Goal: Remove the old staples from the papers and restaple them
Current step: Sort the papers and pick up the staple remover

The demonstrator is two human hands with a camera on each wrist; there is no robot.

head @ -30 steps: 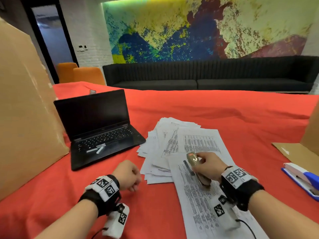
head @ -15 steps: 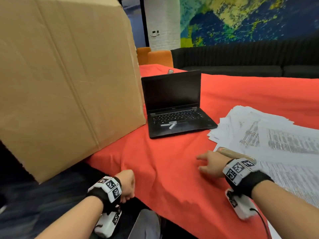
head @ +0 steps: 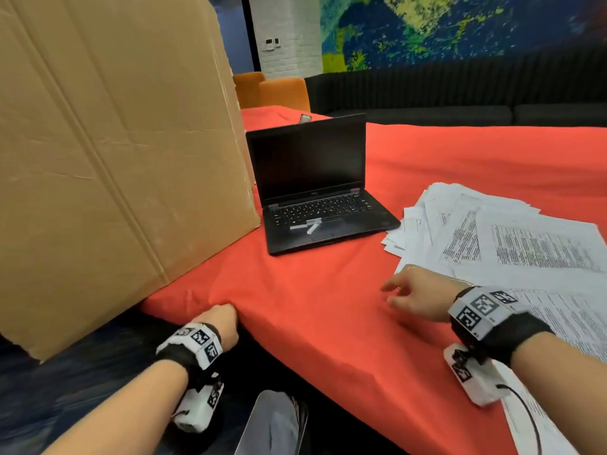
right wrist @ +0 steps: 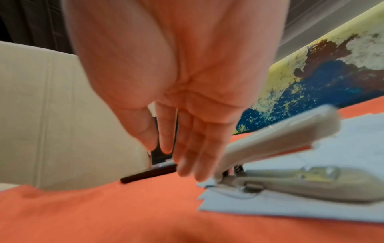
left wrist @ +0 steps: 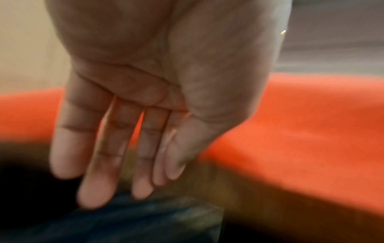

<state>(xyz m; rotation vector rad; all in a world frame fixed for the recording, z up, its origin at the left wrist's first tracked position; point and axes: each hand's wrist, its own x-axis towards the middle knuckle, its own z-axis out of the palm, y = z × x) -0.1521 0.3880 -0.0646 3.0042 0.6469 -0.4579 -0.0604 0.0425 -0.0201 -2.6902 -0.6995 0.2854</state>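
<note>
A spread heap of printed papers [head: 512, 244] lies on the red tablecloth [head: 328, 307] at the right. On its near-left corner rests a pale stapler [right wrist: 295, 182] with its top arm raised; in the head view my right hand hides most of it. My right hand [head: 410, 297] hovers just left of the papers with straight fingers [right wrist: 187, 152] and holds nothing, the stapler right beside them. My left hand [head: 223, 323] hangs at the table's front edge. The left wrist view shows its fingers [left wrist: 97, 164] straight and empty.
A large cardboard box [head: 108, 152] stands at the left and overhangs the table edge. An open black laptop [head: 322, 192] sits behind my hands with strips of staples [head: 307, 226] on its palm rest. A dark sofa and orange chairs stand beyond the table.
My right hand has let go of the stapler and moved left off the papers. My left hand has dropped from the tabletop to its front edge. The head view has swung left.
</note>
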